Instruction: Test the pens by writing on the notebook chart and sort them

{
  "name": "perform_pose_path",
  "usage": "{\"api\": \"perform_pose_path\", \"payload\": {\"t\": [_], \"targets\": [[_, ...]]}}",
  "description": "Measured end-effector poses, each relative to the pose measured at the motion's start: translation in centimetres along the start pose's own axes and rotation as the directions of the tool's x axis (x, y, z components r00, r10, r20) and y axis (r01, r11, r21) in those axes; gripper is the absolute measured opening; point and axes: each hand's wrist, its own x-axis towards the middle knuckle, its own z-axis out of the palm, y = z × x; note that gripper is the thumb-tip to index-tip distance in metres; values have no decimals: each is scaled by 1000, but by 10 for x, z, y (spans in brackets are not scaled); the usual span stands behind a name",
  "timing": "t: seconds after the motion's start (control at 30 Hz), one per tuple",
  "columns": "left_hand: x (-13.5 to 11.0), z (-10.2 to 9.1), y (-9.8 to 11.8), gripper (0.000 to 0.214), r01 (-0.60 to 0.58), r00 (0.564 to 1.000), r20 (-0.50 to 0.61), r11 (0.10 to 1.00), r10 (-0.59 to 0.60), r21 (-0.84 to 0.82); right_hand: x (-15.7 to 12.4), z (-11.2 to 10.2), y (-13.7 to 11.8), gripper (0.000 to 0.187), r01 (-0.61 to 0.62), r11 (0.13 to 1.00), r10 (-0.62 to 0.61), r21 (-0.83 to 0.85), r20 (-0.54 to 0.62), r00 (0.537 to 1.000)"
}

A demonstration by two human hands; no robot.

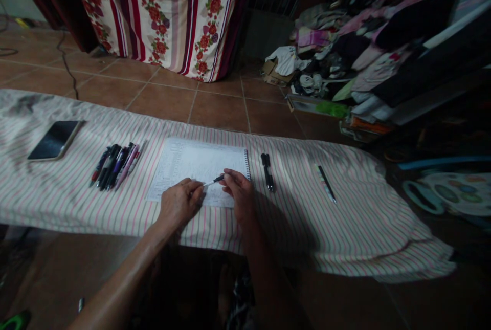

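A white pen with a dark tip [213, 181] lies level between my two hands over the near edge of a spiral notebook [199, 163]. My left hand [180, 203] pinches the pen's pale end, fingers curled. My right hand [240, 192] grips the dark end with closed fingers. The notebook lies open on a striped cloth [57, 197] spread over the tiled floor.
Several pens [115, 165] lie in a row left of the notebook, a phone [56, 139] further left. Two dark pens [267, 171] and a single pen [326, 183] lie to the right. A floral curtain [169, 13] hangs behind; piled clothes [364, 48] at right.
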Motion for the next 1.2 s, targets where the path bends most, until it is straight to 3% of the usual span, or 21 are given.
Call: {"api": "perform_pose_path", "payload": {"t": [0.17, 0.43, 0.57, 0.63, 0.73, 0.83, 0.93, 1.03, 1.2], "targets": [[0, -1, -1, 33, -6, 1000, 14, 999, 5, 47, 7, -11, -3, 37, 55, 998, -57, -30, -74, 996], [1, -2, -1, 33, -4, 1000, 21, 993, 2, 117, 22, -33, -1, 31, 144, 988, -135, 64, -125, 983], [1, -1, -1, 33, 8, 1000, 16, 992, -10, 127, 32, -37, 8, 25, 253, 960, -267, -117, -121, 956], [2, -1, -1, 34, 12, 1000, 14, 991, -13, 130, 35, -38, 12, 22, 316, 905, -356, -286, -97, 929], [2, 0, -1, 34, 14, 1000, 17, 992, -17, 123, 35, -38, 15, 20, 409, 745, -494, -527, -24, 869], [2, 0, 0, 34, 17, 999, 28, 992, -21, 124, 32, -38, 16, 19, 462, 607, -560, -646, 65, 826], [2, -1, 0, 34, 15, 999, 27, 992, -19, 125, 30, -38, 16, 17, 474, 512, -567, -717, 132, 813], [2, -2, 0, 34, 13, 999, 29, 993, -17, 117, 29, -38, 18, 17, 462, 455, -561, -761, 158, 813], [1, -2, 0, 33, 22, 999, 42, 993, -27, 114, 27, -38, 16, 22, 466, 448, -568, -763, 160, 807]]}}
